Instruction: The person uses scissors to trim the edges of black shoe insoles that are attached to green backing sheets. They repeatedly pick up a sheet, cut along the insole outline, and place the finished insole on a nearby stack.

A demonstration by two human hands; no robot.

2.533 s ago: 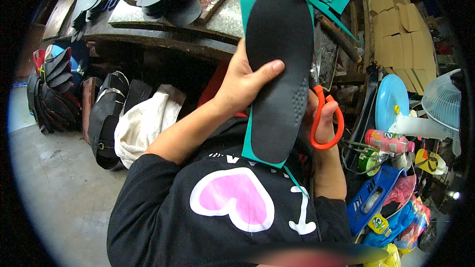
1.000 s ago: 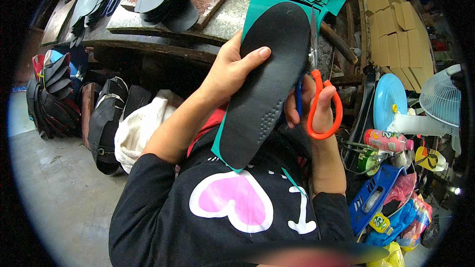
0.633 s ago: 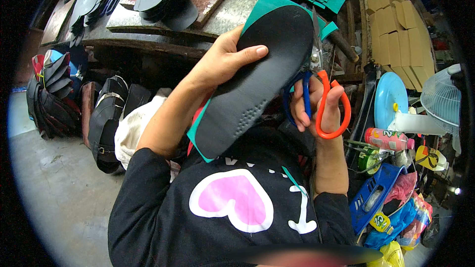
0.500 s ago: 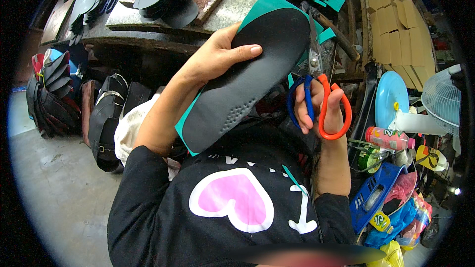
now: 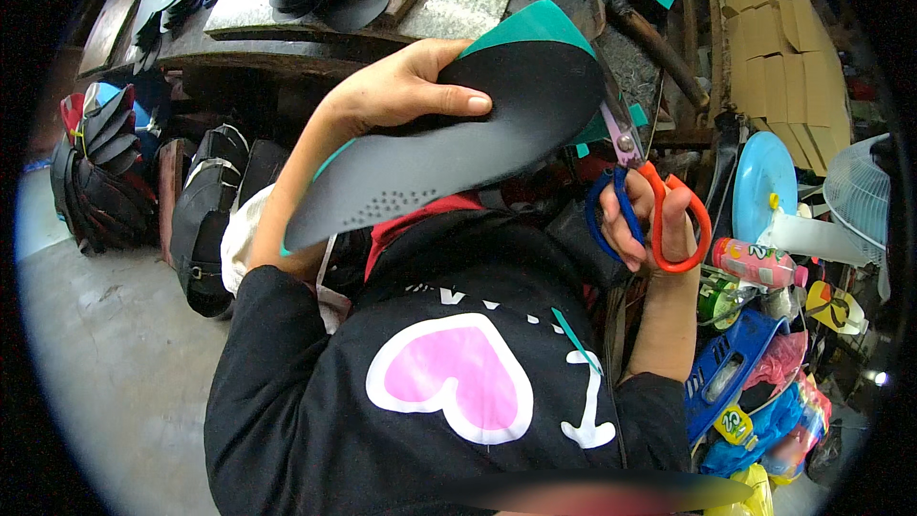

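Swung round since the earlier frame is the black insole [image 5: 468, 158]: it stood nearly upright then, and its dotted end now points toward the person's left forearm [image 5: 285, 196]. Only the head view is on record. From where I stand, the insole is held in the air above the black shirt [image 5: 287, 401], backed by a teal sheet [image 5: 540, 25] that shows as a broad margin at the upper end and thin slivers at the other. The left hand [image 5: 411, 86] pinches both layers, thumb on the black face, fingers hidden behind. The right hand [image 5: 651, 222] is curled through the handle loops of the scissors [image 5: 626, 144], whose blades lie along the insole's rounded right edge; whether they bite at this instant, I cannot tell. Risks, in my judgement: a blade drifting inward would nick the black edge, most likely where the curve is tight; a slack one-sided pinch could let the sheet twist and leave a ragged outline; hidden left fingers could come within reach of the tips as the piece is turned. Further differences noted: the scissors sit farther right, and the dotted end sags leftward. A teal strip [image 5: 576, 339] lies on the shirt, as before.
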